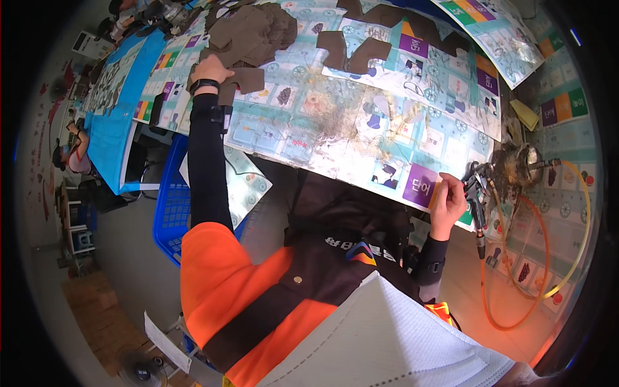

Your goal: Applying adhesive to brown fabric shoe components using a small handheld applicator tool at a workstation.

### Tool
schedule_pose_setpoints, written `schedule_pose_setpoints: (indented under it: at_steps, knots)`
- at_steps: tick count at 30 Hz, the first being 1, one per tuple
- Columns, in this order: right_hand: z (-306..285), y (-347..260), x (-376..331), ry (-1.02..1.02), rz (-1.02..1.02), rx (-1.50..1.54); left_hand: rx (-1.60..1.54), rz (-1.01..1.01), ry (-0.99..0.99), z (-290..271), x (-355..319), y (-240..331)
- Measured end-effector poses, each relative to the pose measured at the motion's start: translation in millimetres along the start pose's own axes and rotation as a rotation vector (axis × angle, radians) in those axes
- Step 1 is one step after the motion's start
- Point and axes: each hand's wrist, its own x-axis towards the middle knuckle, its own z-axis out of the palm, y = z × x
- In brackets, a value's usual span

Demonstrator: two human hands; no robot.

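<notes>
The left hand (209, 68) lies with its fingers curled down onto a brown cut piece (248, 79), gripping or pressing its near edge; the fingertips are hidden under the knuckles, so how tightly they close cannot be told. That piece lies just to the right of the fingers and slightly beyond them, its long axis running roughly left to right across the table, and it touches the bottom of a larger pile of brown pieces (248, 29) stacked further out. A dark watch band (204, 84) circles the wrist, and the arm in a black sleeve (207, 161) stretches far forward to get there. The right hand (447, 203) sits much closer to the body, at the near edge of the table, its fingers closed around the grip of a spray gun (476, 187) that points downward, with an orange hose (538, 258) and a yellow hose (580, 226) looping off to the right. So the left hand is the one at the brown piece, and the right hand is well apart from it. Between the hands spreads a printed sheet (309, 129) covering the table, smeared with brownish residue in the middle. More brown pieces (351, 55) lie further right on the sheet. A blue crate (169, 213) stands below the table edge on the left, and another person (72, 151) works at a blue table (116, 116) off to the far left.
</notes>
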Motion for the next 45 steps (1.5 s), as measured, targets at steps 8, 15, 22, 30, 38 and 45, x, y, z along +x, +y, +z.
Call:
schedule_pose_setpoints:
  at_steps: [8,15,22,30,38,45]
  knots:
    - [-0.5,1.5,-2.3,0.028,0.034,-0.098,-0.103,0.267,0.223,30.4,20.4,-10.5]
    - [8.7,-41.9,-0.9,-0.035,0.135,0.047,-0.399,0.533,0.354,17.3,-2.5,-28.6]
    - [71.1,-103.5,13.2,-0.723,0.485,0.963,-1.448,0.368,-0.293,-41.7,-202.1,82.1]
    - [75.1,-65.2,50.1,-0.344,0.502,0.426,-1.827,0.597,-0.57,23.1,-248.0,188.5]
    - [56.8,-29.4,84.8,-0.353,0.448,0.199,-1.622,0.476,-0.549,46.1,-190.5,238.0]
    - [58.5,-31.2,89.9,-0.396,0.511,-0.101,-1.101,0.634,-0.08,62.2,-163.6,251.9]
